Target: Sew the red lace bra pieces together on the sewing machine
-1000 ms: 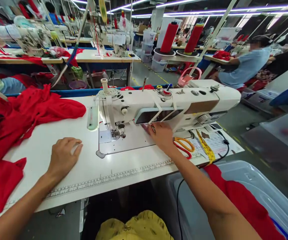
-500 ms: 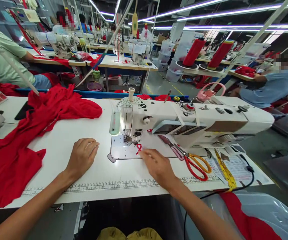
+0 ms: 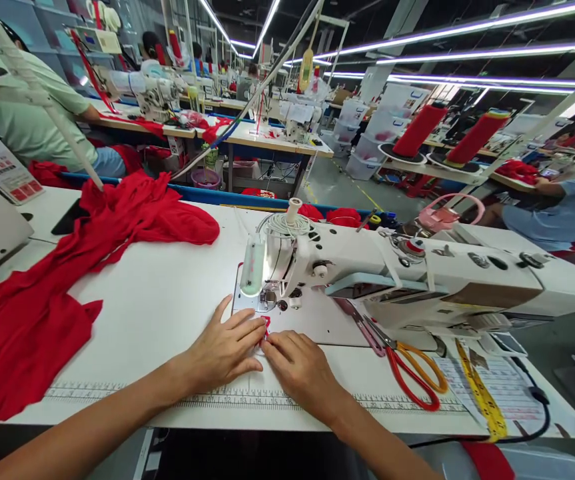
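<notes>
Both hands meet on the white table (image 3: 167, 300) just in front of the sewing machine's needle. My left hand (image 3: 224, 350) lies with fingers stretched out, their tips on a small red scrap of fabric (image 3: 266, 325). My right hand (image 3: 297, 370) has its fingers drawn together on the same red scrap. The white sewing machine (image 3: 417, 273) stretches to the right, its lamp lit above the needle plate (image 3: 312, 320).
A pile of red fabric (image 3: 67, 267) covers the table's left side. Scissors with red and orange handles (image 3: 410, 370) and a yellow tape measure (image 3: 482, 393) lie to the right. Red thread cones (image 3: 420, 130) stand behind. Other people sit at neighbouring sewing stations.
My right hand drew back from under the machine arm with a small red scrap and set it before the needle. My left hand slid right to meet it. The view shifted left.
</notes>
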